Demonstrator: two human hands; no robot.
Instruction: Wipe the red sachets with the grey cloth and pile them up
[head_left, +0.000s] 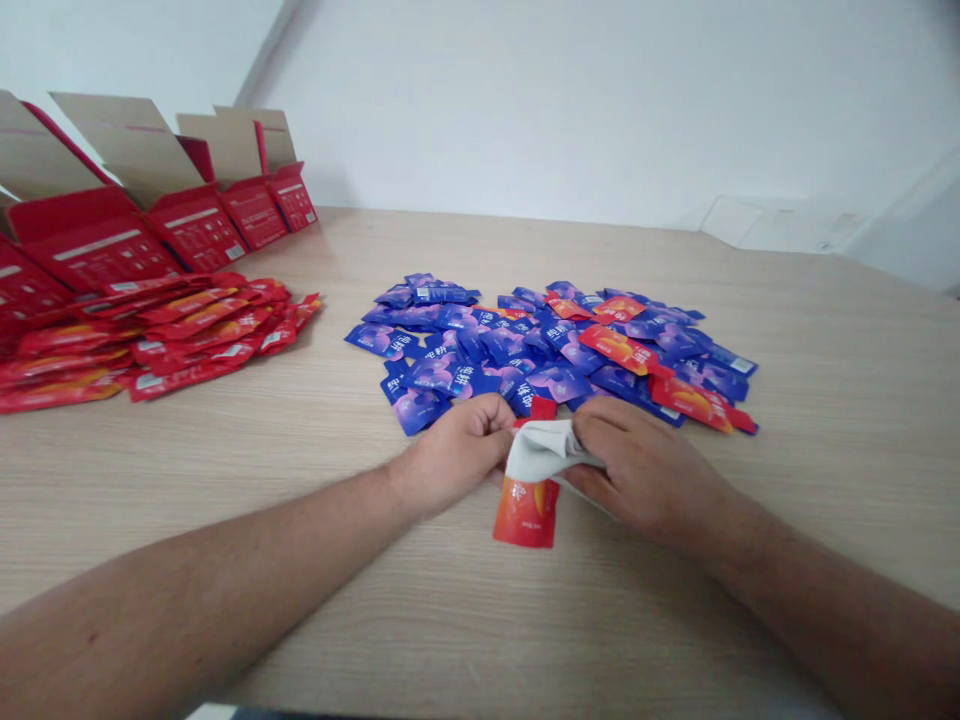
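"Forearms [217, 600] lie across the near edge of the surface [360, 640]. What do the hands have?"

"Right hand [652, 470] is closed on a bunched grey-white cloth [541, 442]. Left hand [454, 455] has thumb and fingers pinched at the upper part of a red-orange packet [525, 520], partly covered by the cloth."

"Where is that packet?"

"Between the two hands, near the middle of the surface. I can't tell whether its lower end touches the wood."

"Anything in the way?"

"Just beyond the hands, a spread of blue packets [510, 347] blocks the way forward, with several orange packets [616, 347] lying on its right part. Toward the left edge lies a heap of red packets [195, 345], and behind it a row of red boxes [97, 240] with raised flaps reaches to the far edge."

"And room to move?"

"Wood grain shows between the heap and the spread, from the spread to the right edge, and back to the near edge. A wall [525, 110] rises past the far edge; a blurred white object [772, 222] sits by the far right corner."
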